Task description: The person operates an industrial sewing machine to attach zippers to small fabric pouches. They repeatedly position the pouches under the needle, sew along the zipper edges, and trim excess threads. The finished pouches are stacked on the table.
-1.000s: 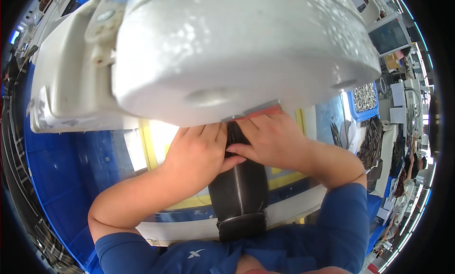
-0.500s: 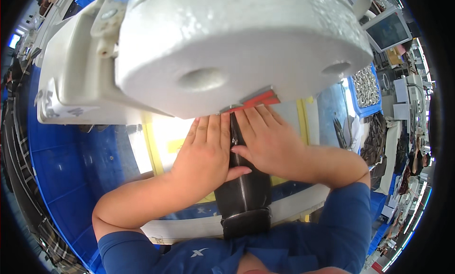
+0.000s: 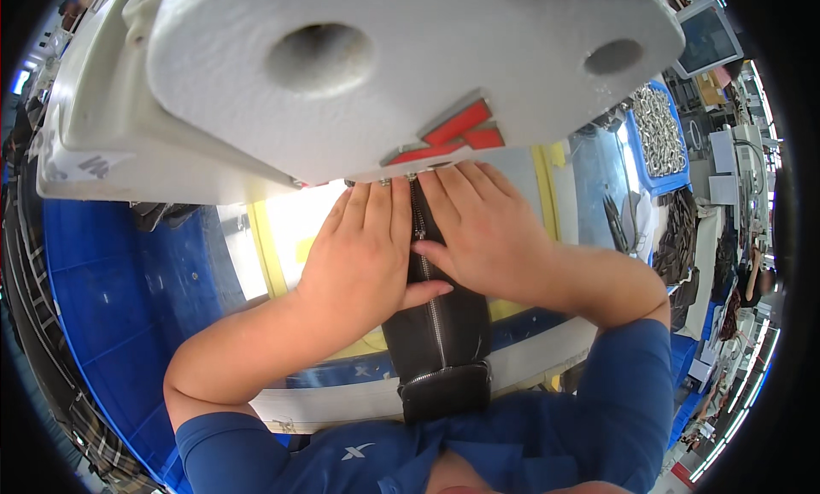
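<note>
1. Here's the black zippered piece (image 3: 465,323), lengthwise on the tabletop (image 3: 295,216), far end hidden by the white machine head (image 3: 427,76).
2. Left hand (image 3: 354,263) and right hand (image 3: 491,225) flank the zip (image 3: 436,319), fingers (image 3: 360,208) flat, unclenched, thumbs (image 3: 427,292) spread, apparently steadying it.
3. Off right, a blue bin (image 3: 670,186) corrals metal pieces (image 3: 657,135), probably against scattering.

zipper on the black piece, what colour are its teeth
The zipper teeth are silver, shown in the head view.

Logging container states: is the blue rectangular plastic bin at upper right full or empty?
The bin looks full: small silvery metal pieces cover its inside, though their depth is hidden.
</note>
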Motion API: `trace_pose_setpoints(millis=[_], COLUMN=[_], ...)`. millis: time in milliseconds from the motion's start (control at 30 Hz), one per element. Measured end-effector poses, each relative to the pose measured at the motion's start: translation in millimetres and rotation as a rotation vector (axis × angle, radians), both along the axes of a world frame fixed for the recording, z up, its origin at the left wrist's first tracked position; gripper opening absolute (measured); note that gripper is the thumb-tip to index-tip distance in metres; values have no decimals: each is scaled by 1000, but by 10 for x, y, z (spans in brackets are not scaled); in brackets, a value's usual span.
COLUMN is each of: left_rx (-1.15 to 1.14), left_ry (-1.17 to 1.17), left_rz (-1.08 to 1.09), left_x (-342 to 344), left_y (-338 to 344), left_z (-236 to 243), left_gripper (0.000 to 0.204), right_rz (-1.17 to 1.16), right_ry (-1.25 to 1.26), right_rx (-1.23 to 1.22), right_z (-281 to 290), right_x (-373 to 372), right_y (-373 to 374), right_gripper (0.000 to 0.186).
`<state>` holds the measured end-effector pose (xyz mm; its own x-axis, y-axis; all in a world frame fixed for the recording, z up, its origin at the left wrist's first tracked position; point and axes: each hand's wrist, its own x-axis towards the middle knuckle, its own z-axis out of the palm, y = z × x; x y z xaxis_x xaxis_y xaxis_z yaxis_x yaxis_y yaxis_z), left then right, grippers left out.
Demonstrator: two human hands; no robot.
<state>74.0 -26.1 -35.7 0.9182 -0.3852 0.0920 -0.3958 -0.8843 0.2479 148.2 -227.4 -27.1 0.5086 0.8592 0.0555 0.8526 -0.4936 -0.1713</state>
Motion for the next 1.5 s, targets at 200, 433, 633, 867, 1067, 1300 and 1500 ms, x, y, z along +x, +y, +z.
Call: trace_pose_setpoints(millis=[200, 433, 633, 867, 1067, 1300, 1500], left_rx=[-53, -62, -42, -26, -47, -12, 71], left_ry=[-76, -99, -121, -108, -96, -85, -14], left_rz=[-2, -16, -25, -36, -25, -30, -37], left_x=[80, 100, 116, 122, 111, 99, 83], left_y=[23, 17, 5, 7, -2, 24, 47], left_z=[47, 55, 60, 51, 39, 59, 51], left_gripper=[101, 88, 88, 90, 93, 111, 119], right_rz=[-17, -25, -23, -29, -16, 224, 351], right_ry=[-9, -34, -37, -24, -30, -151, 54], right_rx=[-24, -31, -25, -34, -21, 224, 249], right_z=[2, 2, -14, -14, 5, -124, 7], right_x=[13, -4, 1, 2, 17, 34, -16], right_y=[18, 7, 1, 1, -7, -44, -42], right_gripper=[78, 77, 77, 77, 79, 35, 18])
